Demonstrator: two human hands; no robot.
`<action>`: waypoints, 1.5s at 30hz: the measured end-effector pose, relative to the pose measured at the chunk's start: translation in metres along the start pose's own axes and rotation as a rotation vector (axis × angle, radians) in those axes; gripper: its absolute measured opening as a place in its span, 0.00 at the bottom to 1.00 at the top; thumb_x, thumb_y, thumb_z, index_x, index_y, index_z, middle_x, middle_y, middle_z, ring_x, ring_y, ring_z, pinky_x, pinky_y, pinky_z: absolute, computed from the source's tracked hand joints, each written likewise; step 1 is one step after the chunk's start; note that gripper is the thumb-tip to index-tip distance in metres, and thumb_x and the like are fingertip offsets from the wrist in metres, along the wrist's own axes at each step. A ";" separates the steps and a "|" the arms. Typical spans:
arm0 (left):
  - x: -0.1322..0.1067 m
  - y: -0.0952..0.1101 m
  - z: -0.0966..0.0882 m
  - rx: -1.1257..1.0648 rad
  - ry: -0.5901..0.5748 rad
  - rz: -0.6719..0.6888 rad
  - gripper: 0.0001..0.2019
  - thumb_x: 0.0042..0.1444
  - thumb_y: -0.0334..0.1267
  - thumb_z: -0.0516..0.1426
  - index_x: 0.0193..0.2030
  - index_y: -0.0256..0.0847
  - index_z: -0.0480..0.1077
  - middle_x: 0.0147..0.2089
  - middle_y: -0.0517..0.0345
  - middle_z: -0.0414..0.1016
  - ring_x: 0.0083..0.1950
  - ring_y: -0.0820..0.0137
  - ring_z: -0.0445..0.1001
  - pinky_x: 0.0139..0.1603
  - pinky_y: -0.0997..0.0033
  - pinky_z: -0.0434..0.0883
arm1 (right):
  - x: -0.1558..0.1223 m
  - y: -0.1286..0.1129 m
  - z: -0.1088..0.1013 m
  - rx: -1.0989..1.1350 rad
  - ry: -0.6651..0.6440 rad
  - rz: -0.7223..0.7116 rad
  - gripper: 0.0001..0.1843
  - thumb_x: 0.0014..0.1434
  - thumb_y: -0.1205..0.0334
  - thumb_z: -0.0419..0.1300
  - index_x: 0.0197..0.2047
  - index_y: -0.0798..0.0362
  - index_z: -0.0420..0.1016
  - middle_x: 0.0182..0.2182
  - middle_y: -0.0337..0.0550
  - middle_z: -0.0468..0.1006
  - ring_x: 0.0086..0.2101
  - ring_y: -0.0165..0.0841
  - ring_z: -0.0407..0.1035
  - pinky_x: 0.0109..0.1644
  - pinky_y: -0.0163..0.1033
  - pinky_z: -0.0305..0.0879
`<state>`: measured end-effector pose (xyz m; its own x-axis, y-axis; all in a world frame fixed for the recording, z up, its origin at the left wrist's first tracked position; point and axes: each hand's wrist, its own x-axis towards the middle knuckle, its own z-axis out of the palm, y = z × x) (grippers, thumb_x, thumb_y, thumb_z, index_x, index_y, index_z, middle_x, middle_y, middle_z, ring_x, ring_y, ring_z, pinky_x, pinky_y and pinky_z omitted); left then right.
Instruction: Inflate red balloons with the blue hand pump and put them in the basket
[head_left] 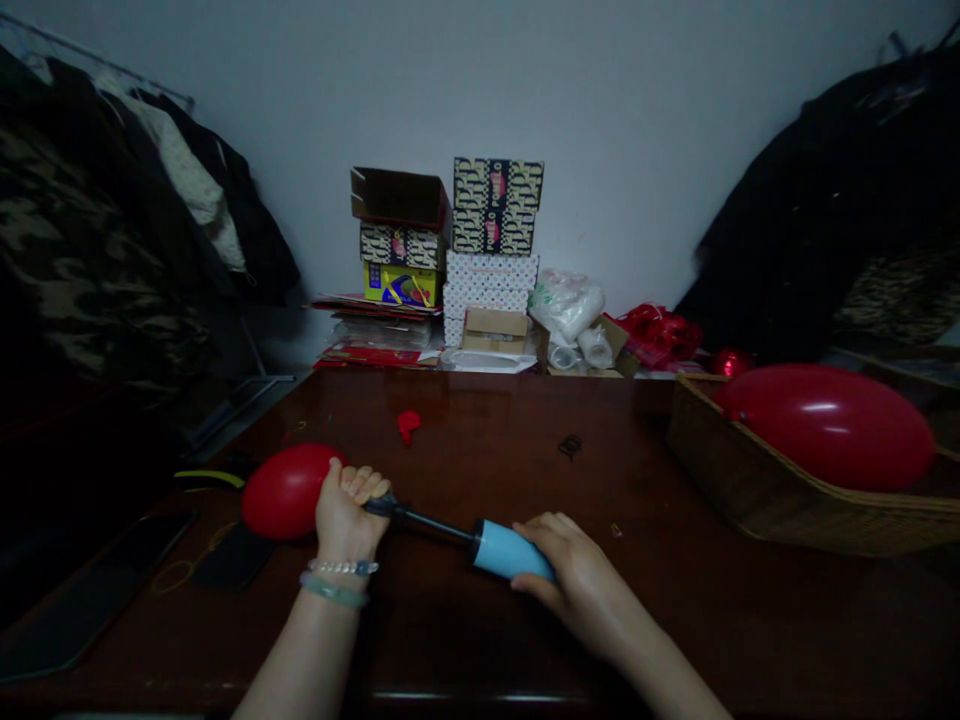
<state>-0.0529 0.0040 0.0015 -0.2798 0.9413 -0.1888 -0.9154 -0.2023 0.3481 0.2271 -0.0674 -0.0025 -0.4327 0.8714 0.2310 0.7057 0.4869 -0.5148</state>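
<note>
My left hand (346, 508) is closed round the neck of a partly inflated red balloon (283, 492) and the black nozzle end of a hand pump. The balloon bulges out to the left of that fist, low over the dark wooden table (480, 620). My right hand (571, 577) is wrapped round the light blue pump barrel (506, 550), whose black rod (431, 522) runs left to my other hand. Two bead bracelets sit on my left wrist.
A wicker basket (757, 490) at the right holds a big inflated red balloon (832, 425). A limp red balloon (408, 424) lies mid-table. Stacked boxes (491, 245) and bags line the wall. A phone (97, 590) lies at left. Dark coats hang on both sides.
</note>
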 end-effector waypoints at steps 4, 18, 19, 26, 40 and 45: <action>-0.002 -0.008 -0.001 -0.024 0.013 -0.004 0.23 0.64 0.37 0.49 0.18 0.40 0.47 0.14 0.69 0.47 0.12 0.81 0.49 0.16 0.77 0.53 | 0.000 -0.001 0.002 -0.054 0.044 0.008 0.25 0.55 0.64 0.67 0.56 0.55 0.70 0.45 0.51 0.74 0.45 0.43 0.67 0.52 0.50 0.66; -0.032 -0.054 0.011 0.027 0.002 -0.124 0.23 0.60 0.36 0.55 0.19 0.41 0.47 0.15 0.70 0.46 0.13 0.81 0.47 0.15 0.77 0.50 | -0.002 -0.013 0.029 -0.047 0.150 -0.111 0.24 0.58 0.59 0.64 0.56 0.57 0.68 0.44 0.53 0.74 0.43 0.44 0.68 0.49 0.51 0.68; -0.031 -0.050 0.012 0.026 -0.004 -0.117 0.23 0.60 0.36 0.55 0.19 0.41 0.47 0.15 0.70 0.46 0.13 0.81 0.47 0.15 0.77 0.50 | -0.002 -0.012 0.028 -0.042 0.150 -0.120 0.25 0.58 0.59 0.64 0.57 0.57 0.67 0.45 0.53 0.74 0.43 0.44 0.68 0.49 0.51 0.68; -0.017 -0.015 0.012 0.002 -0.020 -0.021 0.22 0.62 0.35 0.52 0.19 0.41 0.46 0.14 0.70 0.47 0.12 0.81 0.48 0.15 0.77 0.52 | 0.000 -0.006 0.013 -0.032 0.087 -0.119 0.26 0.59 0.57 0.63 0.59 0.56 0.66 0.46 0.53 0.74 0.44 0.43 0.68 0.50 0.50 0.68; -0.015 -0.032 0.006 0.002 -0.008 -0.104 0.23 0.60 0.35 0.55 0.19 0.41 0.46 0.15 0.70 0.46 0.13 0.81 0.48 0.15 0.78 0.51 | -0.002 -0.010 0.020 -0.095 0.132 -0.104 0.24 0.57 0.61 0.65 0.56 0.57 0.69 0.44 0.53 0.74 0.43 0.43 0.68 0.49 0.51 0.68; -0.031 -0.055 0.011 0.037 0.007 -0.176 0.24 0.59 0.38 0.57 0.19 0.41 0.46 0.15 0.71 0.45 0.13 0.82 0.47 0.15 0.78 0.49 | -0.004 -0.016 0.027 -0.063 0.162 -0.091 0.22 0.57 0.60 0.65 0.55 0.55 0.69 0.42 0.52 0.74 0.41 0.43 0.68 0.47 0.50 0.69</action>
<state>0.0095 -0.0109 -0.0014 -0.1181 0.9593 -0.2564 -0.9391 -0.0240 0.3427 0.2023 -0.0805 -0.0168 -0.4040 0.8194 0.4067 0.7035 0.5625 -0.4344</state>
